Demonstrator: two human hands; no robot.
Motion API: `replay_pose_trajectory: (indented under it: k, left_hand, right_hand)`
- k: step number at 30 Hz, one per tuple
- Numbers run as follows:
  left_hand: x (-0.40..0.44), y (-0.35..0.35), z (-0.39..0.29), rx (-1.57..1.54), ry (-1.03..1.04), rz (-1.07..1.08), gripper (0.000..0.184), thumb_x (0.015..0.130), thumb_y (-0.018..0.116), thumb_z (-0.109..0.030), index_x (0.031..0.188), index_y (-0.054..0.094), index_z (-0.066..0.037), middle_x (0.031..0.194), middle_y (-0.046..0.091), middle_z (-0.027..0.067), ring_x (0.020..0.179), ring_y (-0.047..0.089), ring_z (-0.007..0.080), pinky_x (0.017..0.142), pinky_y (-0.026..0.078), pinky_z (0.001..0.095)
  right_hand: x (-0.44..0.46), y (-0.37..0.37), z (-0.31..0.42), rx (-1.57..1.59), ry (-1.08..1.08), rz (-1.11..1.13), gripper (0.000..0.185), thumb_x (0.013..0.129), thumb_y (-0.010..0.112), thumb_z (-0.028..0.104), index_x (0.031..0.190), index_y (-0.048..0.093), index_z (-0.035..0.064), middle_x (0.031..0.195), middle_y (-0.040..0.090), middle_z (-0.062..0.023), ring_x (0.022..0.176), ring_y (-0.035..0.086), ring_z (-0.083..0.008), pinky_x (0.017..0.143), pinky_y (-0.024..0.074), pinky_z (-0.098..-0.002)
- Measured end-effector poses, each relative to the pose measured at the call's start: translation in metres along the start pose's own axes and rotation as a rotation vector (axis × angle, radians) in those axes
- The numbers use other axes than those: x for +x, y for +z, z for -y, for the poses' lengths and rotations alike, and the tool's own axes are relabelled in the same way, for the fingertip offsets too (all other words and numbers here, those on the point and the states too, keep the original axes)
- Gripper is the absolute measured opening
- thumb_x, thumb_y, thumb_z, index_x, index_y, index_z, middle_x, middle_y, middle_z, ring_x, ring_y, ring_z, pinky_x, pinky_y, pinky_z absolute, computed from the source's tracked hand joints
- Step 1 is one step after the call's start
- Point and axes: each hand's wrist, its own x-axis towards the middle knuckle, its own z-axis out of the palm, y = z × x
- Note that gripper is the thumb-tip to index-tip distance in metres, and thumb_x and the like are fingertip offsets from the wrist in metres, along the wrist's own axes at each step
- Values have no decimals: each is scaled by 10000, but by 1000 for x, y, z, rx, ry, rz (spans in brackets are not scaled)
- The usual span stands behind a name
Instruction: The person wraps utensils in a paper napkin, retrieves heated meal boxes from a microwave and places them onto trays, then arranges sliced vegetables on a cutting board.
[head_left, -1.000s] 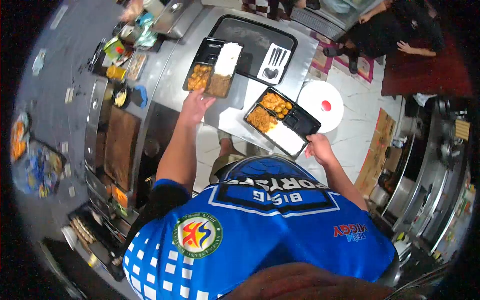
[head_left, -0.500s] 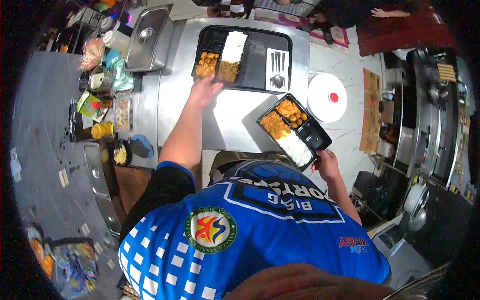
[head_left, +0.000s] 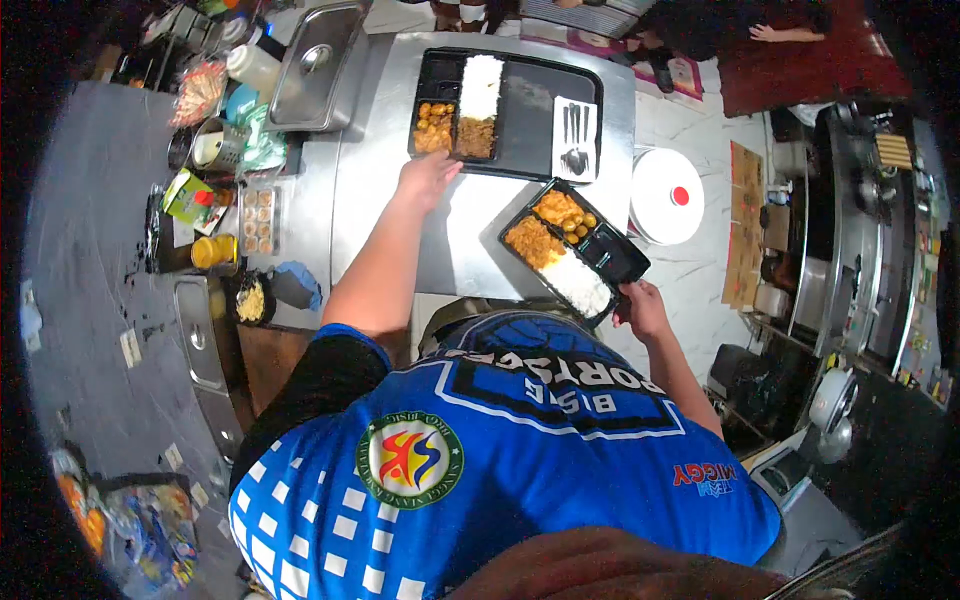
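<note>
Far meal box (head_left: 457,104): I'm seeing it sitting level at the left of the black tray (head_left: 530,130).
Its compartments: white rice (head_left: 482,85), brown crumbly food (head_left: 477,138) and golden round pieces (head_left: 438,112) are showing.
Near meal box (head_left: 575,252): I'm watching it slanting over the steel table's (head_left: 460,260) near edge, displaying similar foods.

right hand (head_left: 643,308) — partly hidden by meal box (head_left: 622,260) | co-worker (head_left: 725,28) — cropped

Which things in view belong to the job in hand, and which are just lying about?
Part of the job:
Far meal box, touched by the left hand
Near meal box, held by the right hand
Black tray, likely

Apparently just lying about:
White round object with red centre
Blue cloth
Steel container
</note>
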Motion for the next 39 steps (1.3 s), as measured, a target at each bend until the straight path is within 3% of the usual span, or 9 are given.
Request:
replay_pose_trajectory:
  k: [8, 18, 23, 25, 26, 29, 36, 37, 39]
  left_hand:
    - [-143, -68, 55, 246, 83, -7, 400, 1022, 606, -241, 1334, 532, -1, 1259, 680, 170, 1084, 689, 287, 914, 566, 377]
    - [-395, -74, 520, 356, -158, -710, 267, 950, 626, -270, 1082, 660, -40, 958, 703, 127, 709, 685, 250, 617, 551, 366]
    - [-451, -46, 696, 1299, -75, -123, 300, 959, 612, -294, 1005, 700, -11, 776, 690, 131, 635, 695, 258, 573, 548, 428]
    - [-445, 34, 716, 132, -570, -692, 375, 988, 547, -335, 1036, 708, 1, 732, 683, 136, 620, 697, 294, 600, 561, 445]
    - [-445, 75, 712, 108, -566, -706, 375, 988, 547, -335, 1036, 708, 1, 732, 683, 136, 620, 697, 294, 600, 561, 445]
    - [-475, 176, 630, -189, 3, -805, 557, 1023, 448, -467, 1102, 690, 28, 960, 733, 193, 879, 722, 325, 791, 570, 422]
    - [-402, 55, 782, 455, -366, -803, 624, 1030, 433, -528, 1257, 635, 18, 1097, 723, 212, 1029, 691, 345, 905, 544, 424]
    - [-429, 103, 694, 113, -584, -902, 656, 1053, 417, -547, 1438, 531, -29, 1192, 704, 223, 1076, 679, 347, 979, 513, 419]
    - [-427, 49, 723, 472, -363, -714, 664, 1058, 425, -552, 1463, 517, -34, 1229, 693, 218, 1113, 666, 330, 999, 497, 410]
  right_hand:
    - [47, -4, 17, -198, -27, 302, 249, 979, 571, 225, 943, 587, -21, 730, 648, -143, 500, 608, -226, 463, 503, -355]
    - [146, -80, 39, -371, 46, 619, 274, 977, 559, 198, 848, 574, -44, 665, 633, -192, 489, 613, -273, 507, 561, -392]
    - [181, -53, 29, -435, 81, 634, 288, 999, 542, 220, 879, 593, -37, 663, 616, -147, 529, 593, -256, 534, 540, -372]
    - [180, -50, 36, -426, 78, 680, 261, 996, 558, 228, 903, 597, -13, 697, 629, -139, 552, 605, -239, 538, 552, -366]
    - [186, -48, 40, -439, 86, 713, 255, 996, 562, 233, 911, 601, -3, 704, 631, -134, 558, 609, -234, 540, 554, -364]
    - [213, -13, 33, -476, 35, 817, 267, 1008, 557, 261, 971, 595, -2, 755, 642, -136, 591, 621, -224, 559, 562, -357]
    - [199, 79, 39, -567, -60, 1035, 315, 993, 555, 261, 963, 612, -47, 804, 673, -156, 637, 639, -235, 625, 565, -358]
    - [199, 104, 31, -626, -75, 1054, 314, 994, 547, 255, 959, 615, -50, 806, 678, -155, 639, 641, -235, 632, 564, -357]
    - [188, 132, 26, -701, -86, 1096, 317, 1002, 516, 251, 946, 625, -41, 810, 686, -146, 648, 641, -229, 649, 561, -363]
